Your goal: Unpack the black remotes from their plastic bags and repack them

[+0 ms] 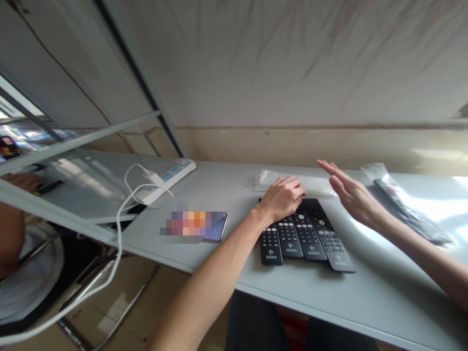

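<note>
Several black remote controls point(311, 242) lie side by side on the table, buttons up, the rightmost one point(337, 248) slanted away from the others. My left hand point(282, 197) rests over their far ends with its fingers curled down and closed on a remote control; the fingertips are partly hidden. To the right of the row, my right hand point(350, 194) is held above the table, fingers stretched out and nothing in it. Behind the remotes lies a clear plastic bag point(316, 186), close to the left hand's fingers.
Another remote control in a clear bag point(409, 209) lies at the right. Left of my arm is a phone point(218, 228), partly blurred out. A white power strip point(171, 179) with cables stands by the metal frame point(139, 122). Beyond it is another person's hand point(24, 183).
</note>
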Demonstrator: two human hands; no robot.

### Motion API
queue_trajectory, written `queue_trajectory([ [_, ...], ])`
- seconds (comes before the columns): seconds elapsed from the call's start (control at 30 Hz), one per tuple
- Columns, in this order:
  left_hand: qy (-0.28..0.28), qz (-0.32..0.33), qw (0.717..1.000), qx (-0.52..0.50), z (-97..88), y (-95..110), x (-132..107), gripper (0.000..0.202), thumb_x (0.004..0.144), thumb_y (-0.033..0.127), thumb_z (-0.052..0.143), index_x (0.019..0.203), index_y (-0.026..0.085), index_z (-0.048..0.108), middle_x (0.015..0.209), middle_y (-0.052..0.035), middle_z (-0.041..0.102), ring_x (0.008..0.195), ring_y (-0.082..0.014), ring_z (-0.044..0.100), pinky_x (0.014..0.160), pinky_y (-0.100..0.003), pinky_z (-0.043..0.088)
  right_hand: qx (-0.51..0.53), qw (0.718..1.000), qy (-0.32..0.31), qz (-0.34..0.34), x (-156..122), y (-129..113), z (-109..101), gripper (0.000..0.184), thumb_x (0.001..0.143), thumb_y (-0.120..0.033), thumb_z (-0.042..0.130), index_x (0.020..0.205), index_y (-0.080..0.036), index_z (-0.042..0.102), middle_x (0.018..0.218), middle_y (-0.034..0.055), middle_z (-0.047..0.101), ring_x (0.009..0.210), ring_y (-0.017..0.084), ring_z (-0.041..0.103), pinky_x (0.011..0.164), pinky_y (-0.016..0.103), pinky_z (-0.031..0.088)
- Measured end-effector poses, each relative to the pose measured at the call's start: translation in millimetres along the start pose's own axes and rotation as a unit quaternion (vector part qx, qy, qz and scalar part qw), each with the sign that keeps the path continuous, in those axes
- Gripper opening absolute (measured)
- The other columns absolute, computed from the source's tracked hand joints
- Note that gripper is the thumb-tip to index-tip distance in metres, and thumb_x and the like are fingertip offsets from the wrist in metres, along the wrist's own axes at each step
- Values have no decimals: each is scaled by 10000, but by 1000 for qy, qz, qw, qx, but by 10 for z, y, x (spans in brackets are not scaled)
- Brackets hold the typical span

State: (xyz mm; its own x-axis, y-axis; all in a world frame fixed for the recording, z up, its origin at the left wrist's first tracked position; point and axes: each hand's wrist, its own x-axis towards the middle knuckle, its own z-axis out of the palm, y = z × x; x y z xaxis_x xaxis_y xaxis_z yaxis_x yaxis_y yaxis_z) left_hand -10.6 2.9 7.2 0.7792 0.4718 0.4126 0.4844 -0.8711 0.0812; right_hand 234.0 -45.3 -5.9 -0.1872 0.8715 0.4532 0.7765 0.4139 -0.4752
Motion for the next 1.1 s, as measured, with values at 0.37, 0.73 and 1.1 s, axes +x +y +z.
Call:
queue_trajectory([
  [0.37, -7, 5, 1000, -1, 4, 16, 2, 209, 1055, 132, 549, 1072, 156, 756, 1163, -95, 733, 1160, -246, 658, 1052, -419, 525, -91, 993, -69, -6, -241, 91, 162, 613, 1145, -560, 277, 1706, -342, 389, 1782, 31, 305, 1687, 322, 142, 1346, 631, 260],
  [0.73, -6, -2, 1000, -2, 4, 11, 6, 205, 1049, 132, 556, 1067, 152, 760, 1171, -97, 731, 1149, -249, 657, 1044, -413, 528, -105, 990, -93, -5, -249, 119, 196, 593, 1147, -559, 283, 1692, -366, 414, 1779, 35, 317, 1684, 338, 129, 1337, 678, 238],
  [1.1, -11, -12, 1000, -23, 13, 20, 19, 235, 1048, 117, 536, 1043, 159, 767, 1168, -86, 735, 1162, -236, 662, 1067, -396, 514, -125, 987, -102, -4, -268, 173, 196, 578, 1151, -530, 283, 1699, -381, 394, 1777, 13, 317, 1679, 366, 158, 1314, 723, 270],
])
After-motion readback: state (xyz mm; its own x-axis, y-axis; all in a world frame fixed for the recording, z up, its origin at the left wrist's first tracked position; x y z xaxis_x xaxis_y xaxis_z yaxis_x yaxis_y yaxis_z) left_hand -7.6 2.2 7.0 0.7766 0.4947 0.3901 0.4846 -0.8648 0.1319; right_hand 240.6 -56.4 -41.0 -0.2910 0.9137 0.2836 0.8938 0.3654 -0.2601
